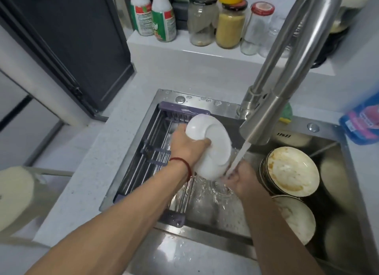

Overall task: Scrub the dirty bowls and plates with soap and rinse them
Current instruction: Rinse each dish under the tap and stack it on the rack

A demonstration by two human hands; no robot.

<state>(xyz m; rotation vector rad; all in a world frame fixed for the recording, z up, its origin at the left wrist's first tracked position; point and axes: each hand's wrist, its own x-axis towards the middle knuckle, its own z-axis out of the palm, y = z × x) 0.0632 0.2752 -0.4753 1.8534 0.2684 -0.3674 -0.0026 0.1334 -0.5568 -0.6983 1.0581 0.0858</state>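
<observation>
Bowls and plates sit in a big metal sink (pixel 346 157), and water runs down from a tall silver tap (pixel 287 90). On the right side of the sink stands a dirty bowl (pixel 293 170) with yellow-brown smears inside. Just below it lies a dirty plate (pixel 297 221), and more dishes are under them, too dark to tell apart. On the left side a rack (pixel 151 149) of metal bars with purple ends lies across the sink. The middle of the sink, between the rack and the dirty dishes, is open and wet with splashing water.

A clean white bowl (pixel 213 147) is held tipped on its side above the middle of the sink, beside the water. The left hand (pixel 188 147) grips it, with fingers curled over the rim. The right hand (pixel 242 180) is under the water, loosely cupped, touching the bowl's lower edge. A red string (pixel 182 164) is tied round the left wrist.

On the shelf (pixel 164 47) behind stand jars (pixel 229 26) and bottles (pixel 153 14).
</observation>
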